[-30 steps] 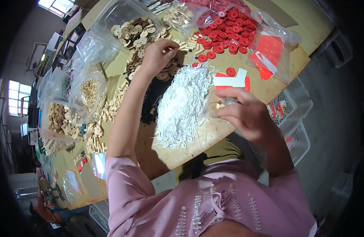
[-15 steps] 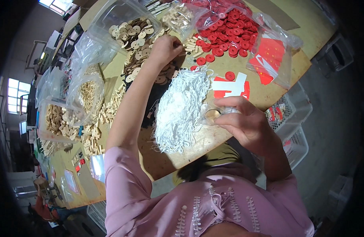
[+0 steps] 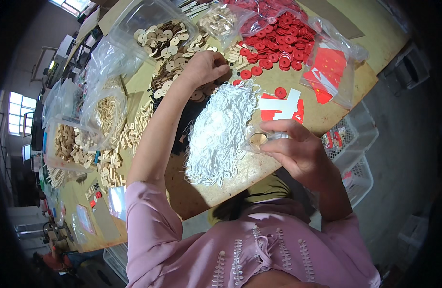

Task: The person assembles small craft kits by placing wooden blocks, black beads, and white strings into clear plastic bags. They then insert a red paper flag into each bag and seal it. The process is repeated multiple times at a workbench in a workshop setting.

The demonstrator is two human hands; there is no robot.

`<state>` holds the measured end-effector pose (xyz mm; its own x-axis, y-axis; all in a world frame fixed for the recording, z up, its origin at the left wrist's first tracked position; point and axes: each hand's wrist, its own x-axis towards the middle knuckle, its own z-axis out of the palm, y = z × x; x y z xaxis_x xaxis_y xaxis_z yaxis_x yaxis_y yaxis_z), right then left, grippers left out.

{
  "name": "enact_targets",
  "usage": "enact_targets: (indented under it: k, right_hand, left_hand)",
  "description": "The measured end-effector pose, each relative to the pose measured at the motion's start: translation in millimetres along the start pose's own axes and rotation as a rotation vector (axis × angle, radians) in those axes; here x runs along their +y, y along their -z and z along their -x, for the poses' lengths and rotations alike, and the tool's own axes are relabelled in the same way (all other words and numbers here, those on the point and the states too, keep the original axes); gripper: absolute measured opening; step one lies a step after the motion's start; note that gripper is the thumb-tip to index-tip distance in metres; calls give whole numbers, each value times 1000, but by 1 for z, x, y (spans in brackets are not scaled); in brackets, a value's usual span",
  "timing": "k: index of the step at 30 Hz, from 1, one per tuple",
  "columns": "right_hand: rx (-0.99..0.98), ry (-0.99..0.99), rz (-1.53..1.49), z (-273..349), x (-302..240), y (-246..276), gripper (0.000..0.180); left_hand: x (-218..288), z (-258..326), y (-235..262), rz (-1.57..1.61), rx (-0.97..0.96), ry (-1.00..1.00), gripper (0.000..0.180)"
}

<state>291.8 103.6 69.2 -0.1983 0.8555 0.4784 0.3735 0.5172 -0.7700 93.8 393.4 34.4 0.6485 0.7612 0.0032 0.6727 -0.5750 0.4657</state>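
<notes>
My left hand (image 3: 207, 67) reaches across the wooden table (image 3: 336, 110) and its fingers close on the scattered round wooden discs (image 3: 167, 52). My right hand (image 3: 294, 150) is near the table's front edge and pinches a small clear bag (image 3: 258, 140) with a wooden disc inside. A heap of white strings (image 3: 220, 134) lies between the two hands. Red discs (image 3: 277, 42) are piled beyond it.
Clear bags of pale wooden pieces (image 3: 102, 115) crowd the left of the table. A bag of red flat pieces (image 3: 330, 72) and a red-and-white card (image 3: 281, 106) lie at the right. White plastic baskets (image 3: 351, 144) stand beside the table on the right.
My left hand has stayed over the wooden discs, shifting slightly. My right hand has drawn back toward the table's front edge with the small clear bag.
</notes>
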Motion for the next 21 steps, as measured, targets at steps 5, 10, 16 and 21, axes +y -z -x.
enact_targets:
  k: [5, 10, 16, 21]
  right_hand:
    - [1, 5, 34, -2, -3, -2, 29]
    - [1, -19, 29, -1, -2, -4, 28]
    - [-20, -14, 59, -4, -4, -5, 25]
    - [-21, -38, 74, -2, -5, -5, 26]
  left_hand:
    - [-3, 1, 3, -135, -4, -97, 28]
    - [8, 5, 20, 977, 68, 284, 34]
    - [-19, -21, -4, 645, 9, 124, 25]
    - [-4, -25, -20, -79, 132, -102, 17]
